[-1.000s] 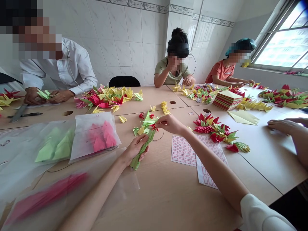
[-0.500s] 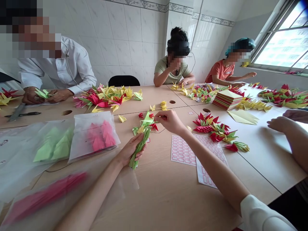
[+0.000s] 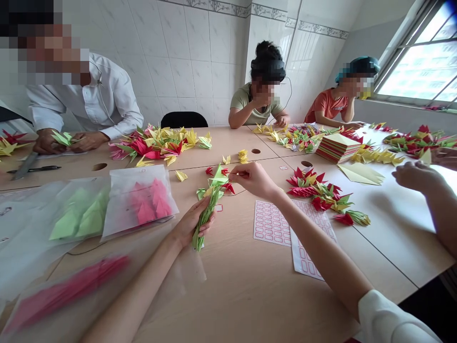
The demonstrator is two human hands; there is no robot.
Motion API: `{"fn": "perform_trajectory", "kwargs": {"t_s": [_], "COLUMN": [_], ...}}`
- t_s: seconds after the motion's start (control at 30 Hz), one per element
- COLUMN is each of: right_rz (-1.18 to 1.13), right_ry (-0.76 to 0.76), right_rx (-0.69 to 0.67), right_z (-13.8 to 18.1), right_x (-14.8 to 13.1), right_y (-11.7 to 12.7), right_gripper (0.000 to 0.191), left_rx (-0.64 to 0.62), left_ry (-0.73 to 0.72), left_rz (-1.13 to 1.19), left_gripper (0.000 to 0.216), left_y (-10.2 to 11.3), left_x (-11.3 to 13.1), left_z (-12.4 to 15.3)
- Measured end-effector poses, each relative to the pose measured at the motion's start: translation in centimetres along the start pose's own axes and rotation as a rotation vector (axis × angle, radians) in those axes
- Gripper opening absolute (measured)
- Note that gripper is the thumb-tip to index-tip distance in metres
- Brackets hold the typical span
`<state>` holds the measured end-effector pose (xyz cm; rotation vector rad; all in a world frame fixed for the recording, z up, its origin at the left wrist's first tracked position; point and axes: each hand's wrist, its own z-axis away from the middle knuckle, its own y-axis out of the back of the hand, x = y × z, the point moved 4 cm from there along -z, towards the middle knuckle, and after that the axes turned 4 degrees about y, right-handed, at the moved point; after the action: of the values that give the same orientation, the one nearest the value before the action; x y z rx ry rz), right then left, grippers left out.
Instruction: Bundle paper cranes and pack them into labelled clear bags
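My left hand [image 3: 194, 219] is wrapped round a bundle of folded green paper cranes [image 3: 206, 220], held at a slant above the table. At its upper end a light green crane [image 3: 218, 176] sticks up, with a yellow one among the folds. Right beside that crane, my right hand [image 3: 252, 180] has thumb and forefinger pinched together; whatever lies between the fingertips is too small to make out. Small red paper cranes [image 3: 228, 187] lie on the table just behind the bundle.
Plastic bags of green [image 3: 80, 212] and pink cranes [image 3: 150, 202] lie at left. Label sheets [image 3: 272, 223] sit under my right forearm, near a red-green crane pile [image 3: 321, 193]. A square paper stack [image 3: 337, 148] stands farther back. Several co-workers sit around; one's hands [image 3: 421, 178] reach in at right.
My hands have barely moved, still at the bundle. The co-worker in orange has raised a hand to the face. The hands at the right edge have shifted, with pale green paper now showing there.
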<state>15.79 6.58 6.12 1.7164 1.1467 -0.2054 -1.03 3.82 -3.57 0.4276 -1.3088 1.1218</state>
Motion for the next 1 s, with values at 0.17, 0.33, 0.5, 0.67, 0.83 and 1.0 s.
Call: {"fn": "perform_trajectory", "kwargs": {"t_s": [0.17, 0.33, 0.5, 0.67, 0.83, 1.0], "right_rz": [-0.019, 0.041, 0.135, 0.261, 0.356, 0.394], "right_ry": [0.054, 0.110, 0.151, 0.201, 0.180, 0.217], "right_rx": [-0.116, -0.280, -0.359, -0.404, -0.400, -0.419], "right_z": [0.2, 0.7, 1.3, 2.0, 2.2, 2.6], "right_x": [-1.4, -3.0, -3.5, -3.6, -3.7, -3.9], "right_y": [-0.3, -1.6, -3.9, -5.9, -6.4, -7.2], "right_gripper": [0.022, 0.016, 0.016, 0.018, 0.025, 0.026], "left_rx": [0.006, 0.097, 0.238, 0.399, 0.527, 0.578], "left_ry": [-0.055, -0.144, -0.266, -0.390, -0.429, -0.489], "left_rz": [0.061, 0.097, 0.090, 0.106, 0.136, 0.229], "left_gripper": [0.029, 0.030, 0.028, 0.025, 0.025, 0.024], "left_y": [0.1, 0.5, 0.9, 1.6, 2.1, 2.4], "left_x": [0.4, 0.7, 0.7, 0.7, 0.7, 0.8], "left_z": [-0.2, -0.5, -0.5, -0.4, -0.3, -0.2]}}
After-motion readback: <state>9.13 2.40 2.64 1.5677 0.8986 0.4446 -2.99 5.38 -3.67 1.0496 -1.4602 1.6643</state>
